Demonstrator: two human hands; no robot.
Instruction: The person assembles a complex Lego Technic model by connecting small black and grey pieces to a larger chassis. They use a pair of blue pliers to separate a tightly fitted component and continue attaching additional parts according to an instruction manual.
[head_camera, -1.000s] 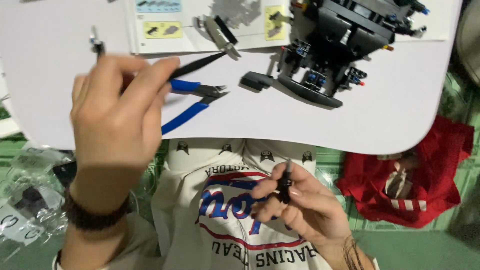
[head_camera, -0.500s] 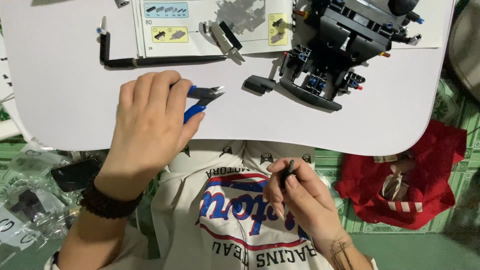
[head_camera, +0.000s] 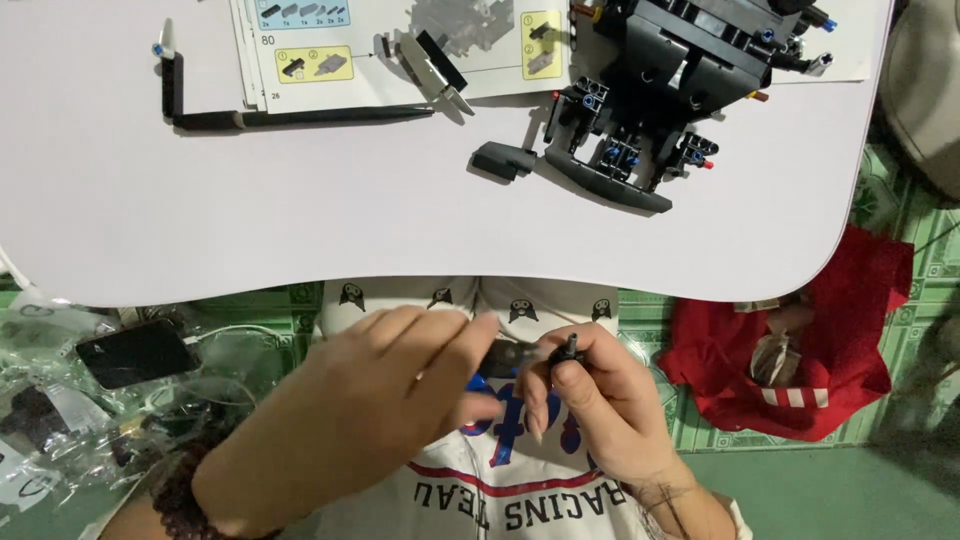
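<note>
Both hands meet over my lap, below the white table's (head_camera: 200, 230) near edge. My left hand (head_camera: 370, 420) is closed around blue-handled cutters (head_camera: 498, 358); only the dark jaws and a bit of blue handle show past the fingers. My right hand (head_camera: 600, 410) pinches a small black part (head_camera: 570, 349) by its fingertips, right at the cutter jaws. On the table's far side stands a black brick-built model (head_camera: 650, 90) with blue and red pins.
An open instruction booklet (head_camera: 330, 50) lies at the table's back. A long black L-shaped piece (head_camera: 300, 117) and a small grey piece (head_camera: 500, 160) rest on the table. Clear plastic bags (head_camera: 60, 410) and a flat black object (head_camera: 135, 352) lie left; a red cloth (head_camera: 800, 370) lies right.
My left hand set the L-shaped piece on the table, took the blue-handled cutters and carried them down to my lap. They now meet the part in my right hand.
</note>
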